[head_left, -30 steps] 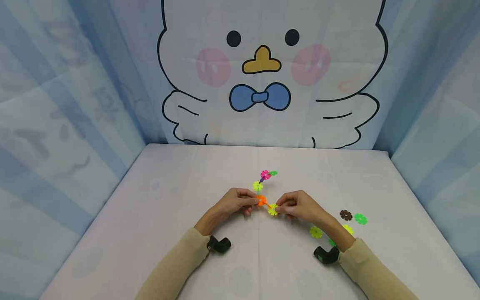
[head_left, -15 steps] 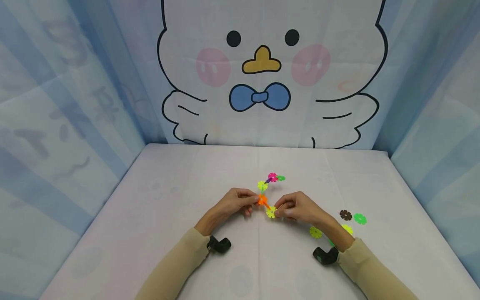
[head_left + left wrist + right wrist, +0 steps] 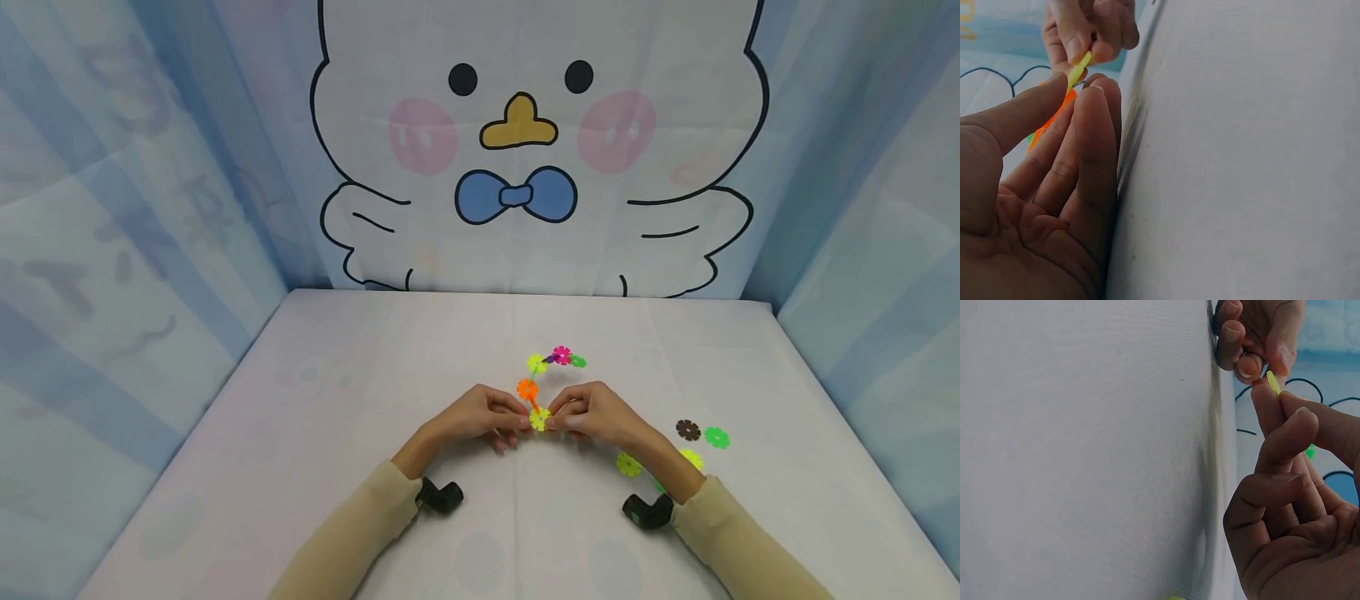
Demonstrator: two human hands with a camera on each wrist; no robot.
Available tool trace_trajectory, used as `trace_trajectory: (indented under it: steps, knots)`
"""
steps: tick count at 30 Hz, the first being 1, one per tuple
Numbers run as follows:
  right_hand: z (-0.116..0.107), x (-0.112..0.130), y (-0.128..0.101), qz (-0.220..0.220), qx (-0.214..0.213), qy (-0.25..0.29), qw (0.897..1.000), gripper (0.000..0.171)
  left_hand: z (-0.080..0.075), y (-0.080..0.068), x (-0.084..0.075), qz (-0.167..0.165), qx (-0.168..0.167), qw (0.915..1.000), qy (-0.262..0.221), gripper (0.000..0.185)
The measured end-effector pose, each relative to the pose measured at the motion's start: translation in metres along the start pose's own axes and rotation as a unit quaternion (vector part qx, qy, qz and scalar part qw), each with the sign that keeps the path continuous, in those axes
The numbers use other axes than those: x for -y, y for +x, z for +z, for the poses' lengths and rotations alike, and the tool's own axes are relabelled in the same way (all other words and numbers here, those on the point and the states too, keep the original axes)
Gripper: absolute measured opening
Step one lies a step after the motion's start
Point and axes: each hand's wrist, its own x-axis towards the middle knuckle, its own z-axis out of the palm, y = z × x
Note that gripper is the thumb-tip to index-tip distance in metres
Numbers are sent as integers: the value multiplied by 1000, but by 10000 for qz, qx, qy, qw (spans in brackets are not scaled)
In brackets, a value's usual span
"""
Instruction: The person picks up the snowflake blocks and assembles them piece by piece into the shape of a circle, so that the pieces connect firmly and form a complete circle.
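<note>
A curved chain of notched, flower-shaped plastic discs rises between my hands in the head view. At its near end, a yellow disc (image 3: 539, 419) is pinched by my left hand (image 3: 480, 414) on one side and my right hand (image 3: 596, 411) on the other. Orange pieces (image 3: 527, 389) join it to a second yellow disc (image 3: 536, 364), then purple, pink (image 3: 562, 356) and green discs (image 3: 578, 362). Both wrist views show the held yellow disc (image 3: 1079, 70) edge-on between thumbs and fingertips. Much of the chain is hidden there.
Right of my right hand lie loose discs: a brown one (image 3: 687, 430), a green one (image 3: 717, 437), a yellow one (image 3: 628, 464) and others partly behind the forearm. The white-covered table (image 3: 375, 350) is enclosed by printed cloth at the back and sides.
My left hand has moved from the orange disc to the near yellow disc, slightly lower and to the right. The chain's far end has swung rightward. My right hand keeps its pinch.
</note>
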Motion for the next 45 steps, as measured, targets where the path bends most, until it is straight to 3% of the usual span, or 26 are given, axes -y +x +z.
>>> trace_trajectory:
  steps: [7, 13, 24, 39, 45]
  knots:
    - [1, 3, -1, -224, 159, 76, 9996, 23, 4, 1, 1, 1, -133, 9998, -142, 24]
    - [3, 1, 0, -168, 146, 123, 9997, 20, 5, 2, 2, -10, -202, 9995, -238, 23]
    - [-1, 4, -3, -306, 168, -379, 9987, 20, 5, -1, 5, 41, -448, 9980, -449, 18]
    - [-46, -7, -26, 174, -341, -1091, 9933, 11, 4, 2, 5, 21, -423, 9974, -580, 20]
    - [-66, -17, -42, 362, -594, -1498, 9863, 18, 2, 2, 8, 51, -429, 9971, -630, 19]
